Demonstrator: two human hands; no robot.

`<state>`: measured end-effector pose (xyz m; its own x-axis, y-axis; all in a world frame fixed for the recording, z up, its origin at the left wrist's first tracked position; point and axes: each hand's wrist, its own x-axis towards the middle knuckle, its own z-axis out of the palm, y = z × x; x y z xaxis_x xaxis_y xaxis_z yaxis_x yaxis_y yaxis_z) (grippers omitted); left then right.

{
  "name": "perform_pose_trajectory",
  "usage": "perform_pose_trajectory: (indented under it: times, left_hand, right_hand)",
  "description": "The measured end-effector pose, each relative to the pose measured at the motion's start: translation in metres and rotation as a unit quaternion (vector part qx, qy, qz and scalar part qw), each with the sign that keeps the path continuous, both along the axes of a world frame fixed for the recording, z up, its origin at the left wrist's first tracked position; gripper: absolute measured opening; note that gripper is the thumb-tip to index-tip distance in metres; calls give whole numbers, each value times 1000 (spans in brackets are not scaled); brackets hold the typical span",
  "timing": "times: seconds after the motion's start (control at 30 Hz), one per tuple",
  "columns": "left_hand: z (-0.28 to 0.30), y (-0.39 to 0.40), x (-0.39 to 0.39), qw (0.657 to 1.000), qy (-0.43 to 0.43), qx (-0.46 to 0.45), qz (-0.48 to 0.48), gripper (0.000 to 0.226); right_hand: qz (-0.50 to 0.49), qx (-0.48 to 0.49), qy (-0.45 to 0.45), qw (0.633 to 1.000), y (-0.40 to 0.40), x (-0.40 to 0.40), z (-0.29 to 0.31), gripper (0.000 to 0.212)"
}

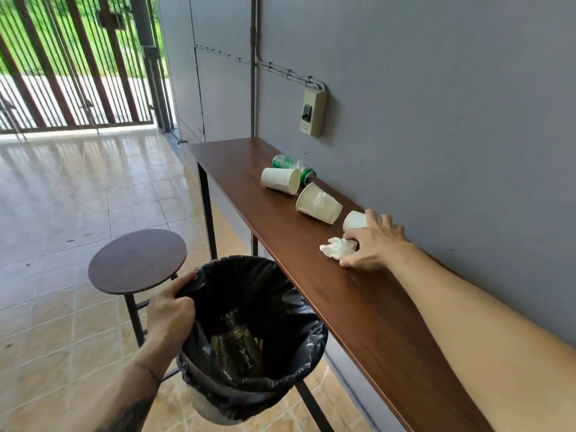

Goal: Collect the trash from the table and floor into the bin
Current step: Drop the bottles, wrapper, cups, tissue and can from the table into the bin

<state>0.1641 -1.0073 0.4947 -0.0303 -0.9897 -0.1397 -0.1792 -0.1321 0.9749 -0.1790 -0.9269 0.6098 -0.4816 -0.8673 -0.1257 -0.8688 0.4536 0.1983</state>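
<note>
My left hand (170, 310) grips the rim of a bin (249, 338) lined with a black bag, held up beside the long wooden table (358, 307); wrappers lie inside it. My right hand (374, 241) rests on the table with spread fingers, touching a crumpled white tissue (338, 247) and a small white cup (355, 220) behind it, closed on neither. Farther along lie two tipped white paper cups (318, 204) (280, 179), and behind them two green cans (283, 162) (308, 175) with a bit of clear plastic between them.
A round wooden stool (137, 260) stands left of the bin. A grey wall with a switch box (313, 112) runs along the table's far side. Tiled floor stretches left toward a barred gate (71, 63).
</note>
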Motion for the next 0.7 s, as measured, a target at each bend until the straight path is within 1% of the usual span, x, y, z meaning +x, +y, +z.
perform_pose_trajectory:
  times: [0.1,0.13,0.27,0.37,0.43,0.53,0.6,0.7]
  left_hand:
    - [-1,4,-14,1000,-2,4,11,66]
    - [-2,6,-17,1000,-1,6,12,65]
    - [-7,11,-29,1000,-13,10,12,66]
    - [-4,13,-37,1000,-16,5,18,70]
    - [0,15,-39,1000,-13,6,19,69]
    - [5,16,-29,1000,-8,2,26,67]
    - [7,13,-15,999,-2,-6,37,68]
    - [9,5,11,999,3,-9,52,71]
  right_hand:
    - [32,-47,-18,998,-9,-2,-5,43]
    - [39,-59,-19,997,-11,-1,-8,36]
    - [46,-76,-12,996,-8,-2,-11,27]
    - [46,-108,-35,992,-2,8,0,19]
    - [78,-130,-83,985,-1,31,6,17]
    - [178,-131,-156,963,-9,86,9,28]
    - [236,-120,-178,948,-17,126,2,29]
    - [294,-97,-183,933,-28,175,-19,29]
